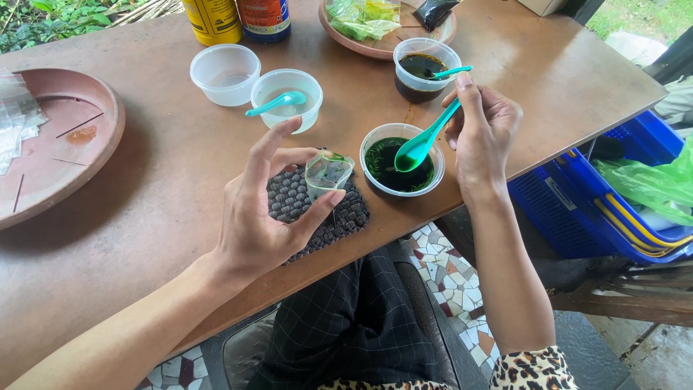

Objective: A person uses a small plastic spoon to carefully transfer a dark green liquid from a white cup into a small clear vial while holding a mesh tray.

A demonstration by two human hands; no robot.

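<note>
A small clear plastic pouch sits pinched in the left hand, mouth up, a little green showing inside, held just above a dark woven mat on the bench. Thumb below, middle fingers at the pouch's side, index finger lifted free and pointing up; the forearm comes in low from the bottom left corner.

Right beside it, the right hand grips a teal spoon by the handle, fingers curled, wrist bent down. The spoon's bowl hangs over a clear cup of dark green liquid, which stands at the mat's right edge.

Farther back, a second cup of dark liquid carries its own teal spoon. To the left, a cup of clear liquid holds another teal spoon, and a bare clear cup sits beside it.

A round clay tray lies at the far left, and a blue crate sits below the bench on the right.
</note>
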